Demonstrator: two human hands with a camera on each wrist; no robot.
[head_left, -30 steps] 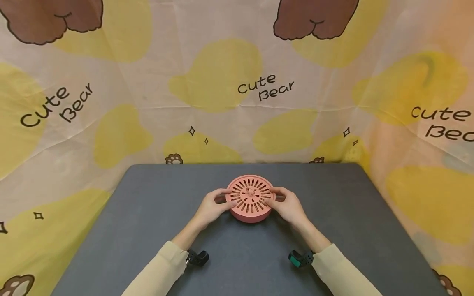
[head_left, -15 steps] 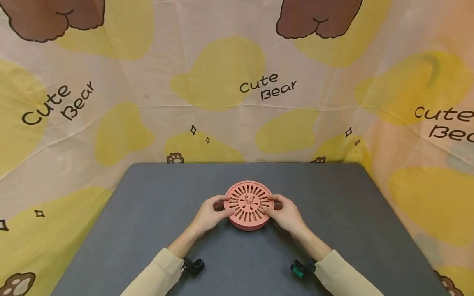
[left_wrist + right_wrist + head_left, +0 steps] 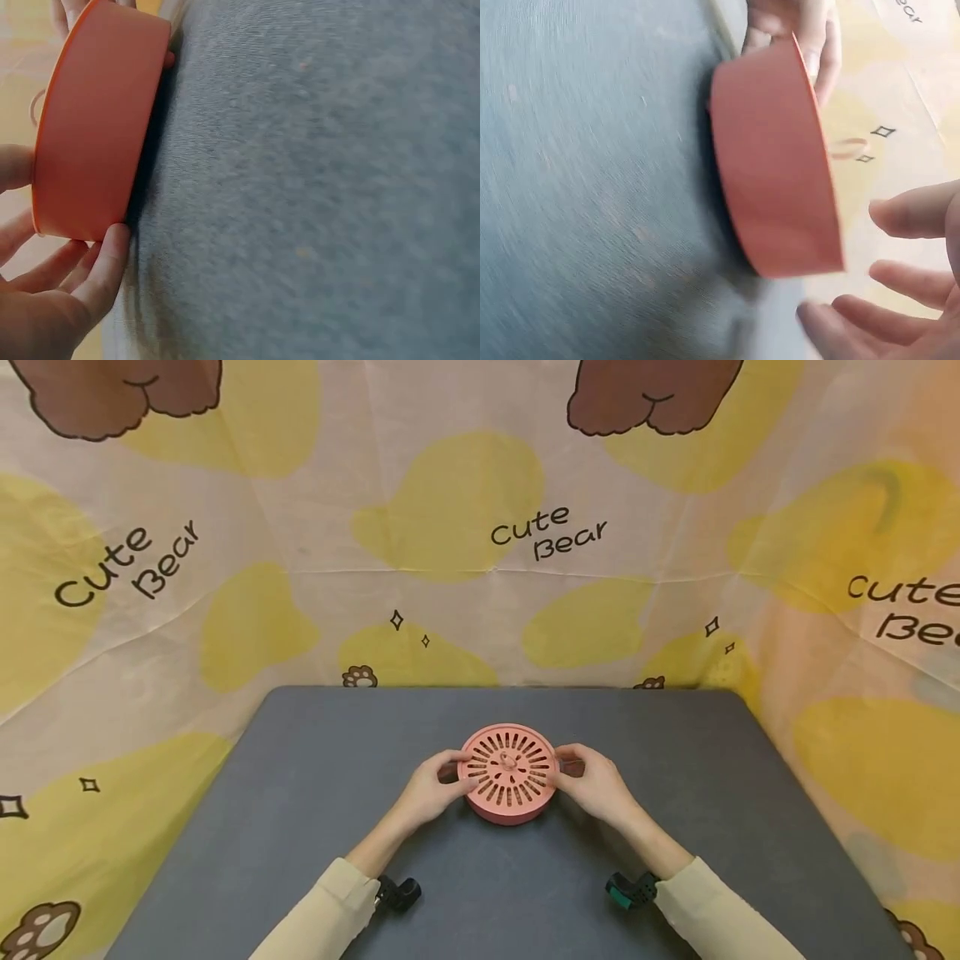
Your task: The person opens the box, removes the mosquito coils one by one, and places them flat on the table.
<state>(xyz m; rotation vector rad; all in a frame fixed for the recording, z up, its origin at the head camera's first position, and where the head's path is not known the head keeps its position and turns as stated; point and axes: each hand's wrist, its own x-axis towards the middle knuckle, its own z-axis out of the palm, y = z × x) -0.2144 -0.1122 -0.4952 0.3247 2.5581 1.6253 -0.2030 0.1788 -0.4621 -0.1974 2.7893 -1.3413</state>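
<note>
A round pink mosquito coil holder (image 3: 508,775) with a slotted lid and a small loop on top sits upright on the grey table. My left hand (image 3: 435,789) grips its left side; in the left wrist view the thumb is at the lid's rim and a fingertip (image 3: 115,236) reaches the lower edge of the wall. To the right, my right hand (image 3: 600,785) is held with its fingers spread. The right wrist view shows a gap between those fingers (image 3: 907,214) and the holder's wall (image 3: 776,165).
The grey table (image 3: 337,752) extends around the holder. A printed cloth (image 3: 442,510) with yellow patches and bear pictures hangs behind it and along both sides. Black bands (image 3: 632,890) are worn at both wrists, below the light sleeves (image 3: 720,910).
The mosquito coil holder has slid a little toward me. My right hand has let go of it and drawn off slightly to the right, while the left keeps its grip.
</note>
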